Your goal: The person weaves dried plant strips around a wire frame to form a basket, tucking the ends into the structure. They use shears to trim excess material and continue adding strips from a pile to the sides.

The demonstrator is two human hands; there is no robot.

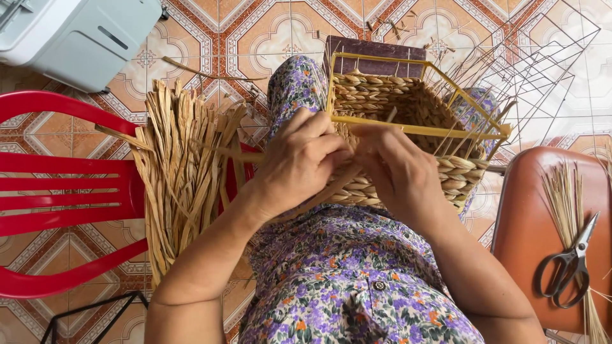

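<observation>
Woven basket [408, 121] on lap, both hands gripping it, patterned tile floor [255, 32], red chair [64, 191]

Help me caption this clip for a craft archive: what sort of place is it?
Probably a home workspace for basket weaving: patterned floor tiles, a red plastic chair heaped with dried straw strips, and scissors on a brown seat.
</observation>
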